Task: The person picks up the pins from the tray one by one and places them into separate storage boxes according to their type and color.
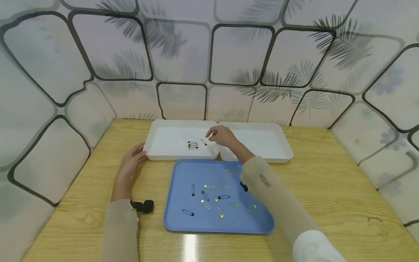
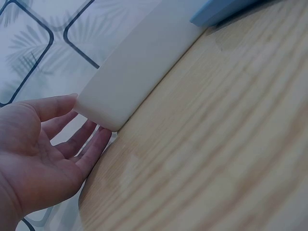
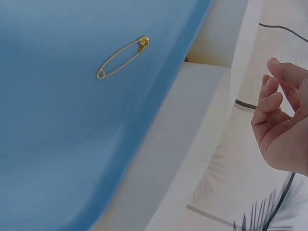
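Note:
My right hand (image 1: 222,135) hovers over the right side of the left white tray (image 1: 163,157), its fingers loosely bent. In the right wrist view, nothing shows between its fingertips (image 3: 274,61). Just below them in the head view is a single black safety pin (image 1: 204,142), beside a row of several black safety pins (image 1: 192,145) in that tray. My left hand (image 1: 133,159) rests against the tray's left end. The left wrist view has its thumb and extended fingers (image 2: 98,144) touching the tray's corner.
Nearer to me, a blue tray (image 1: 170,218) bears scattered gold safety pins (image 1: 220,212) and several black ones (image 1: 188,212). A second white tray (image 1: 288,151) adjoins the first on the right. Behind the wooden table (image 1: 327,203) hangs patterned cloth (image 1: 242,54).

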`<state>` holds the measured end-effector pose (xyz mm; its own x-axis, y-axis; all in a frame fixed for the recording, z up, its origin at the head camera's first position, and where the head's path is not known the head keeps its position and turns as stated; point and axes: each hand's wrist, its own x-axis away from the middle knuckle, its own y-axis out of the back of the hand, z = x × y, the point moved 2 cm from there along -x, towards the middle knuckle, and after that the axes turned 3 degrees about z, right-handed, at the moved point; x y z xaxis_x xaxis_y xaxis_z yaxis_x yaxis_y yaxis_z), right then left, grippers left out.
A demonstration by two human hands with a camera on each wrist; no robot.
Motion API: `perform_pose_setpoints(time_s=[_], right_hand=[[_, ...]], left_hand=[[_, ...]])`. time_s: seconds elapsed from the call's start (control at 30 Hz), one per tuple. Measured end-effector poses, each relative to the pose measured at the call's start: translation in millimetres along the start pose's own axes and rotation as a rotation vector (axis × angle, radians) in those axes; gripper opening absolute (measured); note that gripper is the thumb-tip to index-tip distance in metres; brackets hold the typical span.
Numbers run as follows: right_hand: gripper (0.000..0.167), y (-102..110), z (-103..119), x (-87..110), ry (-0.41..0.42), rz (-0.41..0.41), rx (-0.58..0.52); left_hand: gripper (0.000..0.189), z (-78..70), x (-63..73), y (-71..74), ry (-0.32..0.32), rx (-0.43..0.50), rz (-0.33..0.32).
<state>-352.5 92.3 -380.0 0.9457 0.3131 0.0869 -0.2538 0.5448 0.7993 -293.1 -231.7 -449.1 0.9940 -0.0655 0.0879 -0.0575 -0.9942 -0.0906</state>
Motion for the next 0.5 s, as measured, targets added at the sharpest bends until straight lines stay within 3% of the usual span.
perform_pose_setpoints(time_s=[0.5], right_hand=[[0.013,0,13,51.4,0.134,0.006,0.084]], left_hand=[[0.051,-2.0,1.1,-2.0,-0.003,-0.039,0.004]])
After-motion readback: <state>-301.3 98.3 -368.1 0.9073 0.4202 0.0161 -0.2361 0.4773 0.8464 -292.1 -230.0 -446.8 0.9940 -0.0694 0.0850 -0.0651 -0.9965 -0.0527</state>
